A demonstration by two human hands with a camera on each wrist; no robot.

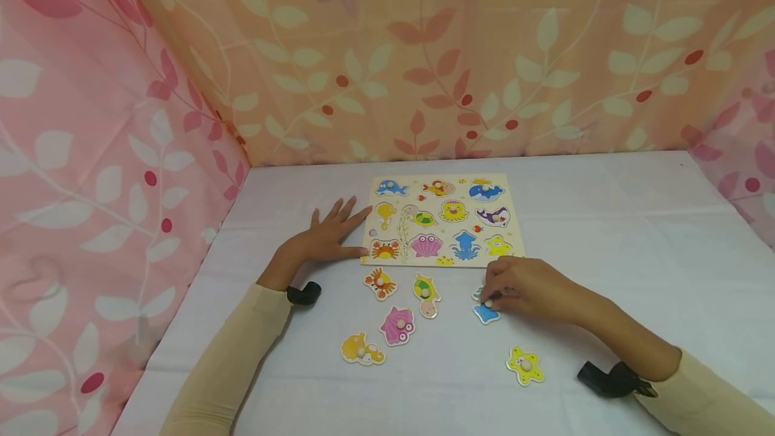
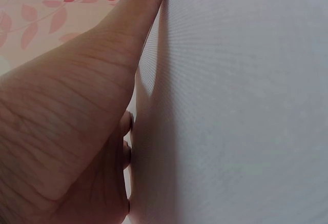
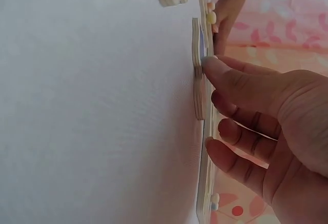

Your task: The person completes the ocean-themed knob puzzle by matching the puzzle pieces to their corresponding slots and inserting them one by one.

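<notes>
My left hand [image 1: 329, 237] lies with fingers spread at the left edge of a wooden puzzle board [image 1: 445, 231], thumb and fingertips touching its edge. In front of the board's lower right corner, my right hand [image 1: 535, 288] pinches a blue squid puzzle piece [image 1: 486, 314] by its knob; the fingers hide part of it. The right wrist view shows this squid piece [image 3: 198, 93] edge-on under the thumb, close to the board. Below the board lie loose knobbed pieces: a crab [image 1: 380, 284], a turtle [image 1: 426, 293], a pink shell [image 1: 397, 325], a seahorse [image 1: 362, 350] and a yellow starfish [image 1: 525, 365].
Knobbed pieces sit in the board's upper part, among them an octopus [image 1: 453, 211] and a blue whale [image 1: 486, 190]. A white cloth covers the table [image 1: 605, 221]. Leaf-patterned curtains [image 1: 424, 52] hang behind and at the sides.
</notes>
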